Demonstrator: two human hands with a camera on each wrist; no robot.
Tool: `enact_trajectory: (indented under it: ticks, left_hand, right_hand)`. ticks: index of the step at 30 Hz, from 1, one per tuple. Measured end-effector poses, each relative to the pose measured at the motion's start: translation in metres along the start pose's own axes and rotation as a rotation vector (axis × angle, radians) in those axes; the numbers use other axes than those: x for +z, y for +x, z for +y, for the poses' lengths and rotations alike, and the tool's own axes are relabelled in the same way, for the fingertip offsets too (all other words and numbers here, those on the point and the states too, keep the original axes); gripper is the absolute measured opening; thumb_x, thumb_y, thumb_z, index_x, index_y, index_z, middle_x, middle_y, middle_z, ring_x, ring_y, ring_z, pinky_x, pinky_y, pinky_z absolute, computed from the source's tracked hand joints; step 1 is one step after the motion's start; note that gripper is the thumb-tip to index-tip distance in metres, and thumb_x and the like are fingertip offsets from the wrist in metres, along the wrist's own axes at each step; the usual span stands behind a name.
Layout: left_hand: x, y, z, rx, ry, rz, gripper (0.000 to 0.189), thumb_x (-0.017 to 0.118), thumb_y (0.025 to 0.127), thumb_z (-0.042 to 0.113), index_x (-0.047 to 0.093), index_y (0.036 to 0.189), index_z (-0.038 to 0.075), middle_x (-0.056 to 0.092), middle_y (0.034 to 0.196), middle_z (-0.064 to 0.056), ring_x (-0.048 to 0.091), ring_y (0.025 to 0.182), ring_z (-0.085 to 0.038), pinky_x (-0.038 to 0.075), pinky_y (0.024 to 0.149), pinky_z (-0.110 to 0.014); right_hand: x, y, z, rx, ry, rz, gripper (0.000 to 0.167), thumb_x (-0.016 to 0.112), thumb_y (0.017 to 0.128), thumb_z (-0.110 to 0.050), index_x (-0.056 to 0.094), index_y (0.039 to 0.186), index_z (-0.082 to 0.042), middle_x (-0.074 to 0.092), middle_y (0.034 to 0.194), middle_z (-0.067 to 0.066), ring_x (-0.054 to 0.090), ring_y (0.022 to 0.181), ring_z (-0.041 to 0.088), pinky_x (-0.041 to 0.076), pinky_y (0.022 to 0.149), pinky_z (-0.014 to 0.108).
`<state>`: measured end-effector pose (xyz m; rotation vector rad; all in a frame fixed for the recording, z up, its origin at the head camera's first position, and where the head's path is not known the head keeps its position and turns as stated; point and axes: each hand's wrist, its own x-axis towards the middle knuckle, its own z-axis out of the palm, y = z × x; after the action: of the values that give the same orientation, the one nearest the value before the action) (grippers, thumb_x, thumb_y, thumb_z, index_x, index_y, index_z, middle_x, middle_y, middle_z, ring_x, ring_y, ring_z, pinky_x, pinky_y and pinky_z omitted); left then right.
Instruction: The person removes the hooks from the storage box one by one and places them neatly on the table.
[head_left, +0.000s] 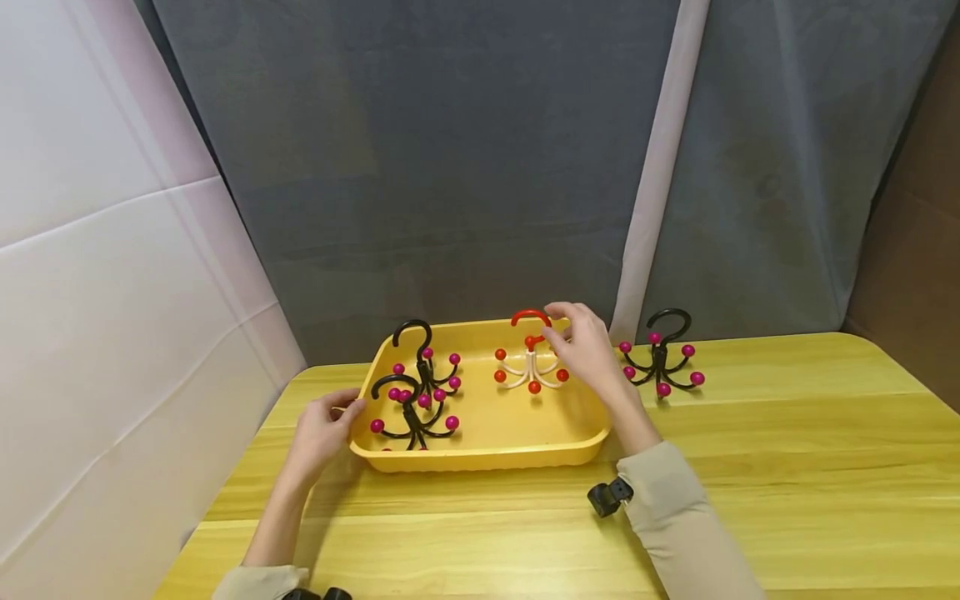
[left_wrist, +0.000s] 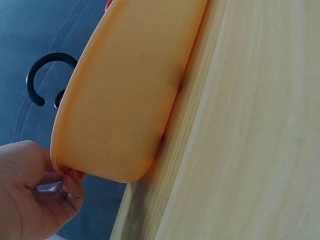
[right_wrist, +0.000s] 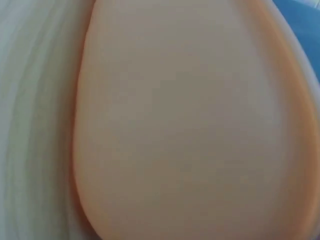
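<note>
Right hand point(head_left: 588, 350): grip pinched on the hook of a red-and-white hanger point(head_left: 531, 363), upright over right part of yellow tray point(head_left: 517, 427); can't tell if it touches the bottom. Left hand point(head_left: 321, 432): grip pinched on tray's left rim. Two black hangers point(head_left: 411, 422) in tray's left side. Third black hanger point(head_left: 659, 360) on worktop point(head_left: 465, 533), right of tray.

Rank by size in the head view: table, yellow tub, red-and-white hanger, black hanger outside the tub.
Table
Yellow tub
Black hanger and red-and-white hanger: too alike to rank; the right hand partly covers the latter.
</note>
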<state>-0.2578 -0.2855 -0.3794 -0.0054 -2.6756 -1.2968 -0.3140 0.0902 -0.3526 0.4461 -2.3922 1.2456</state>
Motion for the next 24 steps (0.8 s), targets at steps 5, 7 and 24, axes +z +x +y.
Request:
enact_trajectory:
  ticks: [5, 7, 24]
  left_hand:
    - [0.000, 0.000, 0.000, -0.001, -0.015, -0.003, 0.034, 0.059, 0.103, 0.013, 0.062, 0.129, -0.010, 0.065, 0.110, -0.026, 0.058, 0.083, -0.022, 0.049, 0.061, -0.022]
    - [0.000, 0.000, 0.000, -0.002, -0.018, -0.004, 0.035, 0.059, 0.103, 0.013, 0.062, 0.129, -0.009, 0.065, 0.111, -0.026, 0.059, 0.083, -0.022, 0.049, 0.061, -0.022]
    - [0.000, -0.001, 0.001, 0.001, -0.002, 0.003, 0.034, 0.059, 0.103, 0.014, 0.063, 0.129, -0.009, 0.067, 0.108, -0.025, 0.059, 0.084, -0.022, 0.049, 0.061, -0.022]
  right_hand:
    - [0.008, 0.002, 0.004, 0.010, -0.031, 0.012, 0.031, 0.070, 0.094, -0.005, 0.063, 0.123, 0.004, 0.063, 0.114, 0.021, 0.066, 0.079, 0.029, 0.059, 0.073, 0.040]
    - [0.010, 0.003, 0.006, 0.012, -0.029, 0.019, 0.029, 0.070, 0.094, -0.004, 0.064, 0.121, 0.004, 0.065, 0.110, 0.021, 0.068, 0.080, 0.029, 0.059, 0.072, 0.040]
    - [0.010, 0.003, 0.002, -0.094, 0.013, 0.087, 0.010, 0.067, 0.093, 0.001, 0.066, 0.101, 0.006, 0.069, 0.089, 0.018, 0.069, 0.077, 0.027, 0.059, 0.075, 0.040]
